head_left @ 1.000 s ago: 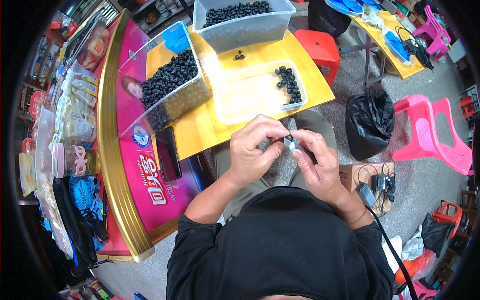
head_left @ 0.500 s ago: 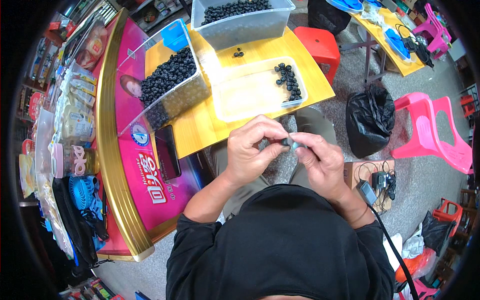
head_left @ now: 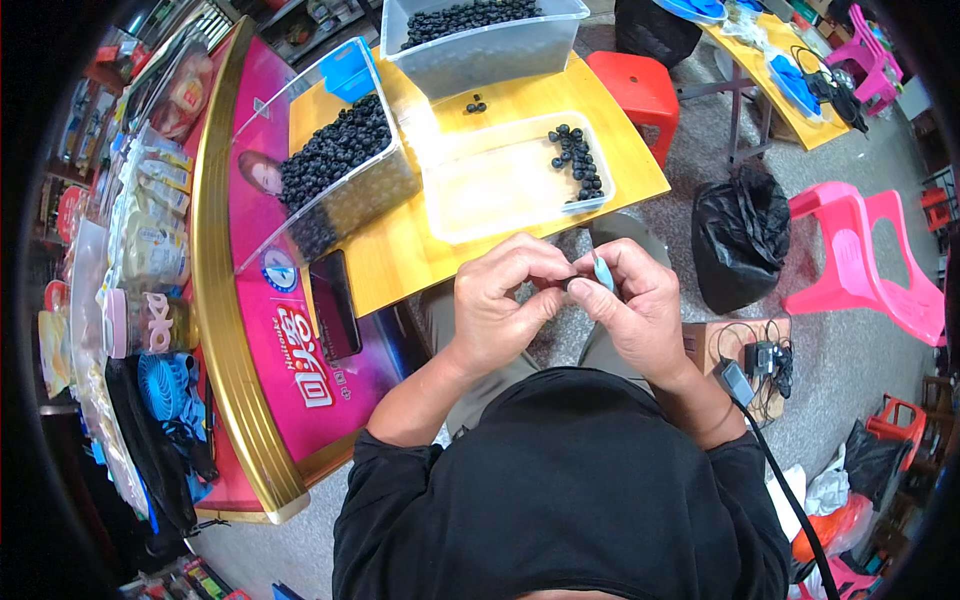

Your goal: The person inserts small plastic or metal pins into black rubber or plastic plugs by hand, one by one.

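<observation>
My left hand (head_left: 507,298) is closed, its thumb and index finger pinching a small black piece (head_left: 568,284) that the fingertips mostly cover. Against it, my right hand (head_left: 638,308) is closed round a small light blue tool (head_left: 604,272) with a thin tip pointing away from me. The right thumb presses at the black piece, so the two hands meet over my lap. Just beyond them, a shallow clear tray (head_left: 480,200) rests on the yellow table, with several round black parts (head_left: 577,160) gathered at its right end.
A clear bin (head_left: 375,180) heaped with black parts stands at the left, a blue scoop-like box (head_left: 348,70) in its far corner. Another bin (head_left: 480,65) of black parts is behind. A phone (head_left: 335,300) lies left; a red stool (head_left: 635,95) and black bag (head_left: 740,240) are right.
My right hand has turned, its thumb moving in toward the left fingertips. The light blue tool now stands more upright and shows more. The left hand has hardly moved.
</observation>
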A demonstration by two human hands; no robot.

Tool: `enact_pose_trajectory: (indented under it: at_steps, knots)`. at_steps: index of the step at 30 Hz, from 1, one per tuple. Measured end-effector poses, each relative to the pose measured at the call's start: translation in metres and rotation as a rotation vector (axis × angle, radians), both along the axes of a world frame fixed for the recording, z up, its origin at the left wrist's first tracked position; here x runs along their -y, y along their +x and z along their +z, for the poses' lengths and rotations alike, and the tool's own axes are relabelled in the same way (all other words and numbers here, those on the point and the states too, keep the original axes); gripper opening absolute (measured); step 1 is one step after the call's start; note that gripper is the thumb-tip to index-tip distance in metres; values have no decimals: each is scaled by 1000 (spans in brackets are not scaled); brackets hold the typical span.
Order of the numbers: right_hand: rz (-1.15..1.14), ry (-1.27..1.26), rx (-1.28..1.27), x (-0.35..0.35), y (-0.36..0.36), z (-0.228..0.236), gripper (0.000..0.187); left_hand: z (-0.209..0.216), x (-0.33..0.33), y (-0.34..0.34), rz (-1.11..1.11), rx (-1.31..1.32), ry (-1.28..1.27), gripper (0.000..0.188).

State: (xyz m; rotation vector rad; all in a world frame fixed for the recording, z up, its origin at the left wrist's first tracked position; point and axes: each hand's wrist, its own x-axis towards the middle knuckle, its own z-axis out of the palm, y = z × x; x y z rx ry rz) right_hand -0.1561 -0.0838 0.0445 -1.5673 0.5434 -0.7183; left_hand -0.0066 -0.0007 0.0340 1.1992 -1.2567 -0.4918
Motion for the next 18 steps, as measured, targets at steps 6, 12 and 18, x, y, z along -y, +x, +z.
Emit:
enact_pose_trajectory:
  at_steps: [6,12,18]
  knots:
    - [62,348,45,11,0,-16,12,11,-16,23,98,-29,10,19]
    - [-43,502,110,32,-20,-39,21,40,-28,143,738,293,-55,21]
    - [-64,563,124,42,-23,-51,21,54,-27,215,985,783,109,25]
